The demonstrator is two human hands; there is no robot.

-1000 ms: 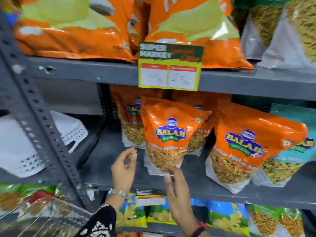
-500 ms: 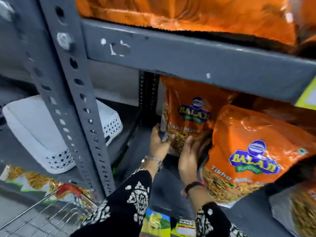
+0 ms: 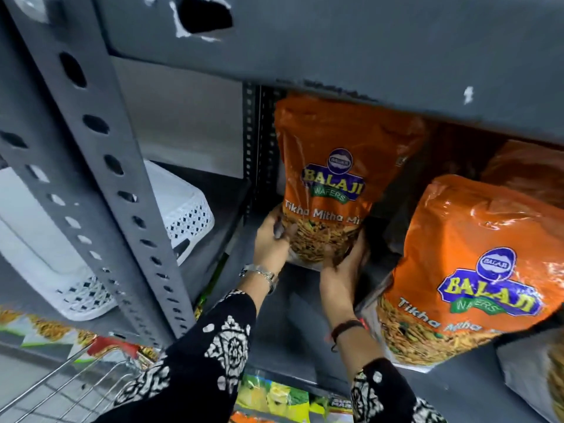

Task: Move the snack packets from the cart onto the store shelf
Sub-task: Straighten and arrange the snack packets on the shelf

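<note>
Packet of Balaji Tikha Mitha mix [image 3: 329,190], orange and glossy, stands upright at the back left corner of the grey store shelf [image 3: 293,325], about 12 o'clock from my wrists. My left hand [image 3: 271,242] is curled around its lower left corner, and my right hand [image 3: 348,261] cups the lower right corner and underside; both sets of fingers are closed on the packet, only partly visible behind the film. At 3 o'clock a second orange packet [image 3: 464,270] leans forward near my right forearm. At 9 o'clock a white perforated basket [image 3: 183,215] sits beyond the slotted upright [image 3: 122,209], and the wire cart [image 3: 67,386] shows at 7 o'clock.

I judge this packet light, soft and puffy, with slippery film and brittle contents. The bottom corners seem the best hold: squeezing the middle could crush the mix.
</note>
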